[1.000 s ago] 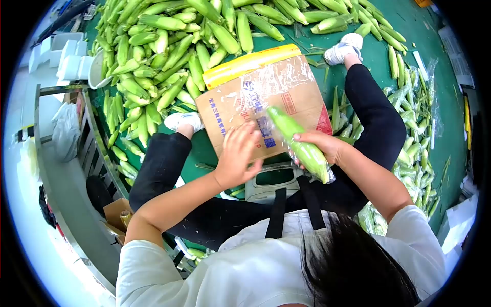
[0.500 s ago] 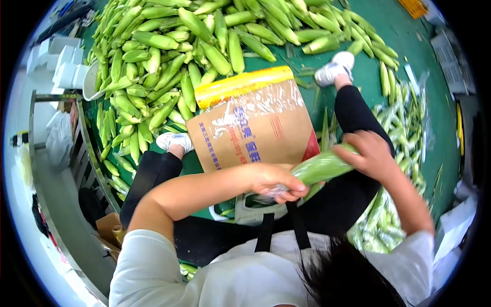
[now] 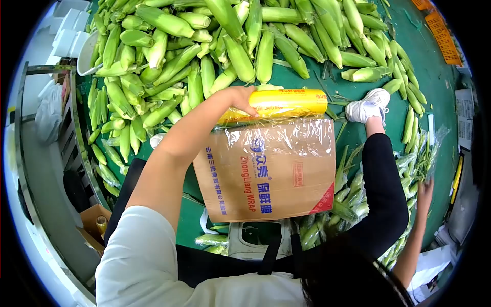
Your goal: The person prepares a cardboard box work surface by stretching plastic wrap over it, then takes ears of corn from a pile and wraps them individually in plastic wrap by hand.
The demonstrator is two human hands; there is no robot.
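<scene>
My left hand [image 3: 239, 102] rests on the left end of the yellow roll of cling film [image 3: 289, 102], its fingers bent over it. The roll lies along the far edge of a flat cardboard box [image 3: 235, 174], and clear film from it covers the box's upper part. Far to the right, my right hand [image 3: 425, 190] is low beside the wrapped corn [image 3: 404, 176]; its fingers are small and partly hidden, and I cannot make out whether it holds anything.
A big heap of green corn [image 3: 174, 23] spreads beyond the box. My shoe [image 3: 369, 106] stands right of the roll. A metal-framed rack [image 3: 30, 153] is on the left, with a small open carton [image 3: 92, 225] near it. An orange crate [image 3: 442, 36] stands at the far right.
The wrapped corn cob has left the space over my lap. My right hand has moved far right, my left hand forward onto the roll. The view has shifted.
</scene>
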